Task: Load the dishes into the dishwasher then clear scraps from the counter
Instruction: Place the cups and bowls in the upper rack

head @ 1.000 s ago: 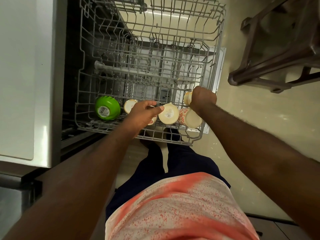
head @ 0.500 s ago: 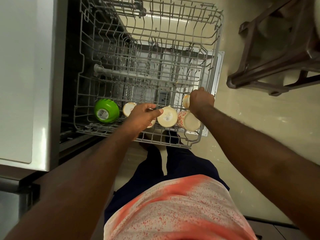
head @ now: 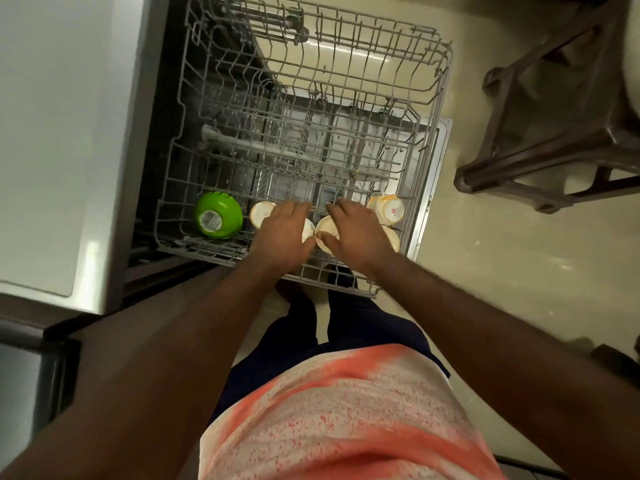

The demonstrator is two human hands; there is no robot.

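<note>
The upper dishwasher rack [head: 439,98] is pulled out in front of me. A green bowl [head: 218,214] lies upside down in its near left corner. Several cream cups stand in the near row: one [head: 260,212] beside the bowl and one [head: 388,208] at the right end. My left hand [head: 282,235] lies over a cup [head: 309,230] with fingers stretched forward. My right hand [head: 355,233] rests on the neighbouring cup [head: 326,226], thumb against its base. Another cup [head: 393,239] is partly hidden behind my right wrist.
The open dishwasher door [head: 443,140] lies under the rack. A pale counter top [head: 52,133] with a steel edge runs along the left. A dark brown chair frame [head: 554,140] stands on the floor at the right. My legs are just behind the rack's near edge.
My right hand left the cup at the rack's right end and moved left onto a middle cup. My left hand flattened over its cup. Both hands now lie side by side.
</note>
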